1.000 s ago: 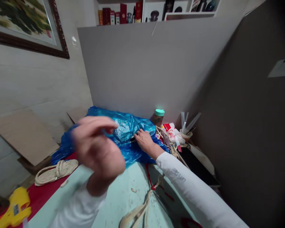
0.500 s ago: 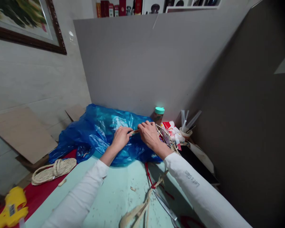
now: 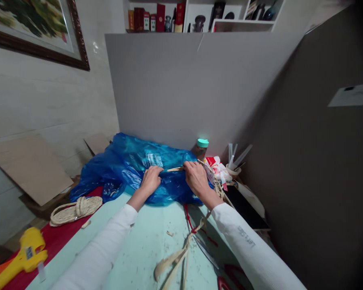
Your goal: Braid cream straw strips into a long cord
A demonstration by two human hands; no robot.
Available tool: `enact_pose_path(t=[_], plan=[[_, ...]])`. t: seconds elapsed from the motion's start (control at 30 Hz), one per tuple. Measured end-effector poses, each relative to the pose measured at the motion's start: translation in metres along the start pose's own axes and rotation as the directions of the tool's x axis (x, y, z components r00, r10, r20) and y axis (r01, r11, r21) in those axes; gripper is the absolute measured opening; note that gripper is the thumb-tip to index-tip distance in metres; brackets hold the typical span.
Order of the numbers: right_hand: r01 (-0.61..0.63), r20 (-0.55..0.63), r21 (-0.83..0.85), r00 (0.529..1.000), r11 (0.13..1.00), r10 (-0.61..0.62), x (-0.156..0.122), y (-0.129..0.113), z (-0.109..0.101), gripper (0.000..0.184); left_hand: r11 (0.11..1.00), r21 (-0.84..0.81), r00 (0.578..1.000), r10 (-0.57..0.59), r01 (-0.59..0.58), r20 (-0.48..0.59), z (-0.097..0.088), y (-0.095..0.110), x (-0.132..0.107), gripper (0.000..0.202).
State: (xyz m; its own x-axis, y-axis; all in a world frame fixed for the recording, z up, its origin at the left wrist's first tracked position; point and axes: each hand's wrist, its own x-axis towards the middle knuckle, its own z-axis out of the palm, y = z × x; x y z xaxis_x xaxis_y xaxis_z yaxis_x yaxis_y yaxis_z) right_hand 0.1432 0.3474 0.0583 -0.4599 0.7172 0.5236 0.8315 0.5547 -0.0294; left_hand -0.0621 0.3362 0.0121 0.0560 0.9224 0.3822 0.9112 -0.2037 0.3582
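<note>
My right hand (image 3: 196, 177) is closed on a pale plant-fibre strand (image 3: 176, 169), whose short tip points left out of its fingers. To the left of that tip, my left hand (image 3: 151, 180) is closed with its fingers together; whether anything is pinched in them cannot be made out. Both hands are in front of a crumpled blue plastic bag (image 3: 124, 163). From beside my right wrist a braided cord (image 3: 219, 189) runs down. Nearer to me, a bundle of loose fibre strips (image 3: 186, 245) is tied with red string (image 3: 194, 230) on the pale green tabletop (image 3: 139, 245).
Scissors (image 3: 207, 254) lie partly under my right sleeve. A yellow glue gun (image 3: 28, 251) and a woven sole-shaped piece (image 3: 75, 210) are at left. Behind my right hand stand a green-lidded jar (image 3: 202, 148), a red-and-white packet (image 3: 218, 167) and a cup of white sticks (image 3: 234, 169).
My hands have moved apart, the left slightly left and the right slightly right, and more of the strand shows between them. The view has shifted a little.
</note>
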Motion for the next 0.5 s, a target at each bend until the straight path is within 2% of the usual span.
enact_pose_path(t=[0.07,0.13,0.2,0.27,0.33,0.43,0.5], plan=[[-0.140,-0.053,0.196,0.987,0.970,0.153,-0.002,0.000,0.004,0.023,0.999,-0.034,1.000,0.000,0.000,-0.014,0.003,-0.002,0.000,0.035],[-0.235,-0.090,0.409,0.951,0.882,0.296,-0.001,-0.001,0.008,0.021,0.998,-0.065,0.999,-0.010,0.008,-0.030,0.006,-0.004,0.001,0.034],[-0.304,-0.093,0.605,0.891,0.736,0.445,0.003,-0.002,0.013,0.018,0.996,-0.081,0.999,-0.025,0.021,-0.047,0.010,-0.007,0.002,0.034],[-0.318,-0.050,0.783,0.824,0.534,0.564,0.010,-0.003,0.017,0.016,0.996,-0.084,0.998,-0.032,0.028,-0.057,0.013,-0.009,0.001,0.035],[-0.286,-0.003,0.884,0.787,0.369,0.617,0.018,-0.003,0.021,0.020,0.996,-0.083,0.997,-0.033,0.027,-0.067,0.017,-0.010,-0.001,0.036],[-0.227,-0.005,0.926,0.793,0.303,0.609,0.027,-0.005,0.020,0.027,0.998,-0.066,0.997,-0.020,0.015,-0.070,0.021,-0.010,-0.007,0.036],[-0.138,-0.017,0.965,0.815,0.222,0.580,0.029,-0.007,0.013,0.028,0.999,-0.048,0.998,-0.009,0.006,-0.064,0.022,-0.007,-0.010,0.037]])
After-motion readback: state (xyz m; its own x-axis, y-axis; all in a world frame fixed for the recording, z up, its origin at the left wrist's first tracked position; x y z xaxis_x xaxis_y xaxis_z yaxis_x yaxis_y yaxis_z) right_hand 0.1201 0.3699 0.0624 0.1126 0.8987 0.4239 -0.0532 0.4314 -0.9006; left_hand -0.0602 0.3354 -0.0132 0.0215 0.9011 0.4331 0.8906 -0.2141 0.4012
